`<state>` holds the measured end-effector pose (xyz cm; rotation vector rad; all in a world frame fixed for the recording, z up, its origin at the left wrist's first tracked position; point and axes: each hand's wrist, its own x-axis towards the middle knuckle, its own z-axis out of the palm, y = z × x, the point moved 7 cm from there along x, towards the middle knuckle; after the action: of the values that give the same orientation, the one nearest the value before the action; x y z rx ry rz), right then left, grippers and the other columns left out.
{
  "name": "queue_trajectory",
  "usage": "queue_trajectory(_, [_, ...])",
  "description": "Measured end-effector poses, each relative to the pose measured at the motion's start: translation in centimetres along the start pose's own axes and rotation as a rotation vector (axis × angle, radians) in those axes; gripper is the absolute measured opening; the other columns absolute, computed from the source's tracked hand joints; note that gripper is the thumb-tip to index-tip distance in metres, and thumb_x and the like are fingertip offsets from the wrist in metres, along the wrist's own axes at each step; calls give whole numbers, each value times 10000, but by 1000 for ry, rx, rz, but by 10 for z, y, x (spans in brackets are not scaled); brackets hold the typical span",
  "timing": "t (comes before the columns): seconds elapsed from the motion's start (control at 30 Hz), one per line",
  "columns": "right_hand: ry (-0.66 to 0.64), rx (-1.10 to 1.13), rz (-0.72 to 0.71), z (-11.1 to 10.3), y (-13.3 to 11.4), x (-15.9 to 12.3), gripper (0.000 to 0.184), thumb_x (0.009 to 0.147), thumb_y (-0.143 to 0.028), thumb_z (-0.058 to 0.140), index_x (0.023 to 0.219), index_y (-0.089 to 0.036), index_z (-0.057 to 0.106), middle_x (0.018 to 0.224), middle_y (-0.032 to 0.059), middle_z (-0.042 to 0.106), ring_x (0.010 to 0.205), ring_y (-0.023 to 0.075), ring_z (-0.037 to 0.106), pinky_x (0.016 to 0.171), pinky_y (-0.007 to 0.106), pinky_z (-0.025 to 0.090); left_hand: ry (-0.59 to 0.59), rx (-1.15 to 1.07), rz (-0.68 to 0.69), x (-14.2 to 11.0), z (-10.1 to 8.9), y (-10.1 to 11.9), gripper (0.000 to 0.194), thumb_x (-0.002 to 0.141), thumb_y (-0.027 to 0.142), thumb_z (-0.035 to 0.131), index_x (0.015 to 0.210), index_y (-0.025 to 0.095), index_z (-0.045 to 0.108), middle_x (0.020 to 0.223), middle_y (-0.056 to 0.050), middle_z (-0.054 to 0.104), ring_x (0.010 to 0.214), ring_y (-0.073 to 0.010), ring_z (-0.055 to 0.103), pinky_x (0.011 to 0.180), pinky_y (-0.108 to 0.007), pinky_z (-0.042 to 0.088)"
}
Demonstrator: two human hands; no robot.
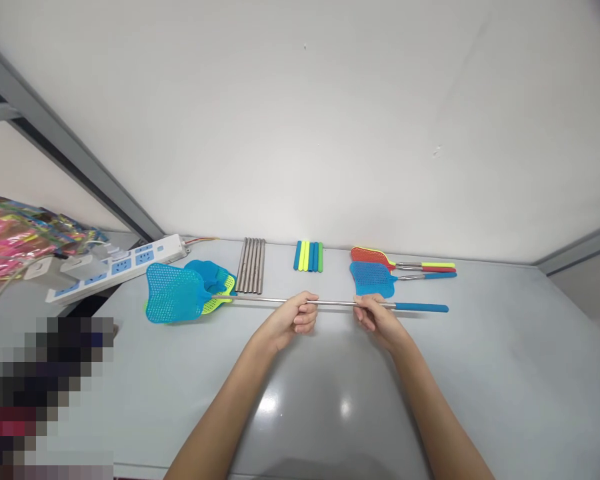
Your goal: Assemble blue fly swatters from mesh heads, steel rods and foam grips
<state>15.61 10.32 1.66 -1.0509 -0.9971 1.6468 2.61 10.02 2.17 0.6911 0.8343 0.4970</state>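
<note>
My swatter (335,303) runs left to right, its head (175,293) overlapping other heads (200,270) at far left, my left hand's (303,315) fingers clamped round the rod (260,299) and my right's (375,313) pinching it just left of the blue grip (421,307). I judge I'm adjusting the rod's length, so the next move calls for a straight slide, no bending. Beyond lie tubes (250,265), 6 loose grips (307,257) and 3 more swatters (373,279).

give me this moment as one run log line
left hand: gripping metal swatter rod | right hand: gripping same rod near blue handle | metal tubes: side by side
</note>
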Motion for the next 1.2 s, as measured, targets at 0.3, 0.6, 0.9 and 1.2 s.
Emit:
queue_trajectory(0.3, [-40,131,39,10,12,0,371,747,-381,464,459,-152,514,295,-57,295,333,63,253,403,225,203,119,121,141,5,1,5,379,750,358,374,469,192,180,354,86,188,327,-47,193,408,-204,236])
queue_trajectory(0.6, [-114,184,69,34,19,-3,390,772,-382,434,460,-155,485,314,-52,311,358,69,267,438,227,219,99,205,167,11,29,-5,381,749,407,380,463,170,294,411,73,229,363,-43,198,386,-205,147])
queue_trajectory(0.9, [-54,23,58,35,-3,-9,367,752,-344,476,435,-161,456,301,-75,193,368,67,174,424,246,154,71,210,198,-5,26,11,327,743,318,377,474,181,251,393,82,191,358,-50,170,408,-214,175])
queue_trajectory(1.2, [-60,-10,79,40,-8,-8,391,760,-330,463,414,-170,378,291,-84,162,365,63,137,426,257,120,25,195,154,-12,21,10,326,765,323,355,484,192,253,373,89,170,364,-62,140,425,-224,191])
